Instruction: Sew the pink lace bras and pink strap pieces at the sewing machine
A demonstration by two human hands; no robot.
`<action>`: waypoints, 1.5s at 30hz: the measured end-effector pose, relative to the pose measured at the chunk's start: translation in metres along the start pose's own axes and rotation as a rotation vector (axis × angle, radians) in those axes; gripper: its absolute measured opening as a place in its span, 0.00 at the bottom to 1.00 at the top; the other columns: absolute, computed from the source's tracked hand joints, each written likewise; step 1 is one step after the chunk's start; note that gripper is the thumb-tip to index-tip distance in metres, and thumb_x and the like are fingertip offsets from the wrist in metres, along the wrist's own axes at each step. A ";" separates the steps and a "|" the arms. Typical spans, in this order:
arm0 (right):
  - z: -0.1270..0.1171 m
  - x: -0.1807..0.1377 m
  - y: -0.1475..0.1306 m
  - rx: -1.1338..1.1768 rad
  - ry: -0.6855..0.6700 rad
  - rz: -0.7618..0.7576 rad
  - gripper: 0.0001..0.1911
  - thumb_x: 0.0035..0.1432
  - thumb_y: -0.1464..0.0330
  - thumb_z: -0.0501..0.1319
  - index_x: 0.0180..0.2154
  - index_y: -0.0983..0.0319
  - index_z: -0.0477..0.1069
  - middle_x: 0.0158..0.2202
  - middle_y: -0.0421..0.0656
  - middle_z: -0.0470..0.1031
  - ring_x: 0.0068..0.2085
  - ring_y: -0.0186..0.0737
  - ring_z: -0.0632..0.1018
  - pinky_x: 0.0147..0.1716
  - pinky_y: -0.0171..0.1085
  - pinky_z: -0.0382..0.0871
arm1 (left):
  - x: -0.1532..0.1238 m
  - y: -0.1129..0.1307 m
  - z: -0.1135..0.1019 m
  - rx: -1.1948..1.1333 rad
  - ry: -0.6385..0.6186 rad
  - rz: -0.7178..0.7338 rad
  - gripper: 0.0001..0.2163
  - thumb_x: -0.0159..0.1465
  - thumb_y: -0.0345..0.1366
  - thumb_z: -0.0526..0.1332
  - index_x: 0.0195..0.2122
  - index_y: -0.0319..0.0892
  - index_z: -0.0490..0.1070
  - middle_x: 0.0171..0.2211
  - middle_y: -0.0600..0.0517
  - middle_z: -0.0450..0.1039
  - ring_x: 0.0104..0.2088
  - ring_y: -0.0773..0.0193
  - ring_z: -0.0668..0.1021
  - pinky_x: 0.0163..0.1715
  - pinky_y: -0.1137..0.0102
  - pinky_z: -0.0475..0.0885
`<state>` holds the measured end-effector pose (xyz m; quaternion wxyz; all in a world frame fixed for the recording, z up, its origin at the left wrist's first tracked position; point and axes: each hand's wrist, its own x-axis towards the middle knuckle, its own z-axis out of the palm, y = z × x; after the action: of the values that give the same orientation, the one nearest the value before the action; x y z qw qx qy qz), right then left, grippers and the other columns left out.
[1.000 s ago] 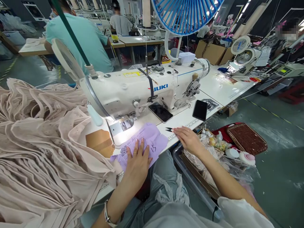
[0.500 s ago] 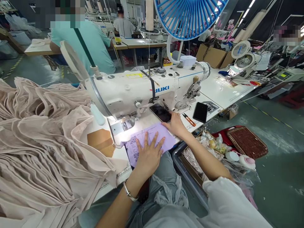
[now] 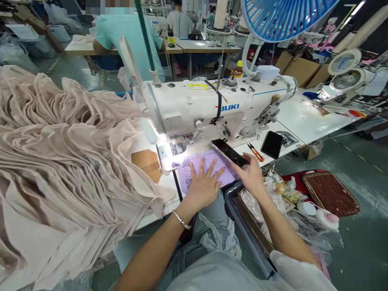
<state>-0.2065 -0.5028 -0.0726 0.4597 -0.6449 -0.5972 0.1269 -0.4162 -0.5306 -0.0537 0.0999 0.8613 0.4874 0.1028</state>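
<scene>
My left hand (image 3: 203,184) lies flat with spread fingers on a purple printed sheet (image 3: 224,163) that carries QR codes. The sheet rests on the sewing table in front of the white sewing machine (image 3: 178,107). My right hand (image 3: 251,173) is closed round the near end of a dark smartphone (image 3: 228,151), which is tilted up over the sheet's right part. To the right of that hand, orange thread snips (image 3: 256,152) and a second black phone (image 3: 272,144) lie on the tabletop.
A large heap of beige fabric pieces (image 3: 75,173) covers the left side. Brown card (image 3: 147,165) lies by the needle area. Below right stand a grey bin (image 3: 251,238) and a woven brown seat mat (image 3: 331,192). A blue fan (image 3: 287,20) hangs above; a person in teal (image 3: 123,40) sits beyond.
My right hand has taken hold of the smartphone and lifted it off the table. My left hand stays flat on the sheet. The view has swung left.
</scene>
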 end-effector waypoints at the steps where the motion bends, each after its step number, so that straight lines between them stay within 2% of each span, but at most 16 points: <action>1: -0.008 -0.011 -0.002 0.029 -0.004 0.018 0.35 0.51 0.47 0.68 0.53 0.63 0.68 0.50 0.55 0.74 0.52 0.57 0.75 0.54 0.58 0.68 | 0.002 0.001 0.000 -0.007 0.006 -0.010 0.24 0.72 0.41 0.50 0.69 0.54 0.57 0.73 0.50 0.48 0.72 0.33 0.43 0.61 0.25 0.37; 3: -0.021 -0.030 -0.008 0.088 -0.005 0.053 0.35 0.52 0.47 0.68 0.54 0.61 0.68 0.51 0.54 0.74 0.53 0.55 0.75 0.55 0.57 0.69 | 0.004 0.003 -0.001 -0.020 0.039 -0.026 0.24 0.72 0.42 0.51 0.69 0.51 0.58 0.72 0.48 0.50 0.72 0.33 0.45 0.63 0.26 0.38; 6: -0.030 -0.052 -0.022 0.187 0.010 0.085 0.34 0.53 0.49 0.68 0.55 0.61 0.66 0.54 0.54 0.72 0.55 0.54 0.75 0.57 0.57 0.67 | -0.002 0.009 -0.005 -0.067 0.147 -0.004 0.24 0.72 0.39 0.52 0.67 0.39 0.62 0.69 0.41 0.57 0.71 0.37 0.52 0.66 0.33 0.41; 9: -0.027 -0.068 -0.034 0.254 0.036 0.082 0.34 0.55 0.52 0.68 0.58 0.61 0.64 0.56 0.55 0.70 0.56 0.54 0.73 0.59 0.58 0.66 | -0.019 0.021 -0.010 -0.302 0.288 0.031 0.19 0.72 0.36 0.50 0.57 0.34 0.72 0.60 0.37 0.71 0.65 0.45 0.66 0.67 0.43 0.54; 11: -0.021 -0.079 -0.042 0.279 0.031 0.057 0.34 0.57 0.55 0.67 0.60 0.61 0.62 0.57 0.55 0.68 0.58 0.54 0.72 0.59 0.57 0.66 | -0.033 0.031 -0.010 -0.631 0.360 -0.038 0.17 0.73 0.39 0.50 0.52 0.38 0.75 0.52 0.39 0.77 0.58 0.50 0.74 0.62 0.49 0.66; 13: -0.011 -0.093 -0.050 0.273 0.010 0.014 0.36 0.58 0.56 0.67 0.62 0.60 0.59 0.58 0.55 0.66 0.60 0.54 0.71 0.60 0.57 0.65 | -0.045 0.040 -0.007 -1.090 0.365 -0.153 0.20 0.73 0.47 0.50 0.56 0.41 0.72 0.53 0.41 0.76 0.54 0.52 0.77 0.58 0.54 0.71; 16: 0.004 -0.114 -0.067 0.184 -0.014 -0.092 0.39 0.59 0.56 0.67 0.66 0.59 0.55 0.57 0.55 0.65 0.59 0.55 0.70 0.58 0.57 0.67 | -0.054 0.044 -0.001 -1.759 0.316 -0.303 0.32 0.69 0.60 0.50 0.65 0.44 0.62 0.62 0.42 0.68 0.61 0.51 0.73 0.61 0.55 0.69; 19: 0.014 -0.130 -0.082 0.060 -0.063 -0.247 0.43 0.61 0.51 0.64 0.69 0.59 0.50 0.57 0.56 0.65 0.56 0.57 0.69 0.53 0.59 0.68 | -0.059 0.037 -0.001 -2.105 0.274 -0.411 0.37 0.65 0.64 0.51 0.64 0.41 0.64 0.63 0.41 0.68 0.65 0.49 0.68 0.65 0.52 0.63; 22: 0.015 -0.136 -0.087 0.025 -0.107 -0.363 0.41 0.65 0.45 0.54 0.69 0.60 0.48 0.57 0.57 0.65 0.53 0.58 0.69 0.52 0.60 0.66 | -0.067 0.024 -0.005 -2.208 0.213 -0.442 0.36 0.66 0.64 0.49 0.62 0.40 0.68 0.62 0.41 0.69 0.66 0.46 0.66 0.67 0.49 0.59; 25: 0.010 -0.135 -0.086 0.087 -0.079 -0.372 0.34 0.69 0.47 0.48 0.67 0.60 0.54 0.54 0.55 0.66 0.52 0.55 0.69 0.51 0.57 0.66 | -0.078 0.018 -0.011 -2.219 0.227 -0.464 0.34 0.66 0.63 0.51 0.60 0.41 0.70 0.62 0.41 0.69 0.64 0.44 0.68 0.65 0.44 0.61; 28: 0.005 -0.132 -0.086 0.141 -0.077 -0.387 0.30 0.69 0.52 0.51 0.66 0.58 0.55 0.54 0.54 0.65 0.54 0.55 0.68 0.52 0.56 0.66 | -0.086 0.018 -0.015 -2.225 0.233 -0.489 0.33 0.64 0.64 0.54 0.57 0.42 0.73 0.60 0.41 0.72 0.61 0.42 0.72 0.61 0.42 0.66; 36: 0.003 -0.129 -0.088 0.144 -0.197 -0.507 0.37 0.66 0.55 0.53 0.70 0.59 0.45 0.64 0.56 0.58 0.63 0.59 0.63 0.58 0.61 0.61 | -0.091 0.020 -0.014 -2.249 0.180 -0.470 0.31 0.61 0.64 0.59 0.50 0.42 0.78 0.53 0.44 0.78 0.57 0.45 0.76 0.61 0.48 0.68; 45: 0.010 -0.124 -0.093 0.106 -0.116 -0.367 0.33 0.65 0.60 0.57 0.68 0.58 0.50 0.63 0.55 0.60 0.62 0.56 0.64 0.56 0.61 0.64 | -0.092 0.023 -0.017 -2.396 0.157 -0.404 0.26 0.65 0.56 0.61 0.53 0.40 0.77 0.55 0.43 0.77 0.57 0.46 0.76 0.62 0.52 0.67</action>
<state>-0.3056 -0.6214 -0.0565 0.4730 -0.4919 -0.7228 0.1091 -0.4484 -0.6205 -0.0386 0.8163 0.1239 0.2140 0.5220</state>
